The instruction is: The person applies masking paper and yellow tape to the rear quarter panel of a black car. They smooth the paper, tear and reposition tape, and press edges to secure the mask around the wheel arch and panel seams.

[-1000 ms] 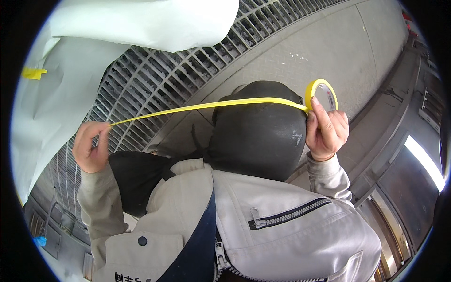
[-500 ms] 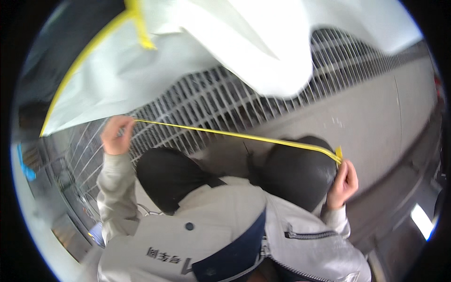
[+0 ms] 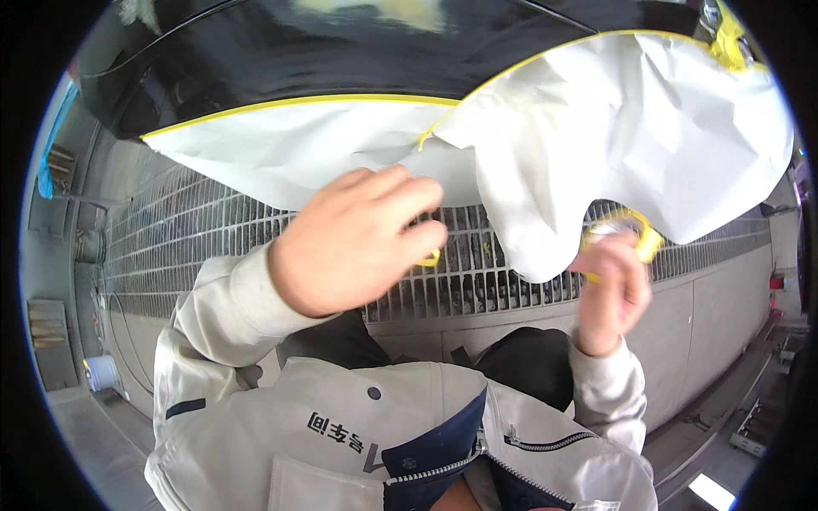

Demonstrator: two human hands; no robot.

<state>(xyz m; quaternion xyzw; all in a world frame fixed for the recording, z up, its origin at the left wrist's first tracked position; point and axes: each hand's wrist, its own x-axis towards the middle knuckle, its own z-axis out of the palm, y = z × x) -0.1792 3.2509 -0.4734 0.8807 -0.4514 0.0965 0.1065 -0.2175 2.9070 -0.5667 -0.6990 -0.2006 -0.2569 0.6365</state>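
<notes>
My left hand [image 3: 362, 238] is raised close to the camera with its fingers curled. A short bit of yellow tape [image 3: 429, 258] pokes out beneath its fingertips, and the rest of that bit is hidden. Farther right, my right hand [image 3: 618, 289], slightly blurred, grips a roll of yellow masking tape [image 3: 649, 243]. Beyond both hands, white masking paper [image 3: 562, 145] hangs from a glossy black vehicle panel [image 3: 298, 60]. Yellow tape [image 3: 315, 100] edges the paper along its top. A loose tape end [image 3: 423, 140] dangles where two sheets meet.
Metal floor grating [image 3: 477, 281] runs below the paper, with grey floor [image 3: 673, 332] on its near side. My bent knees [image 3: 528, 358] are just under my hands. A whitish bucket [image 3: 102, 373] stands at the far left near a thin hose [image 3: 119, 332].
The long yellow strip stretched between my hands is no longer seen. My left hand has come up and rightward, nearer the camera. The view has shifted, showing more of the black panel.
</notes>
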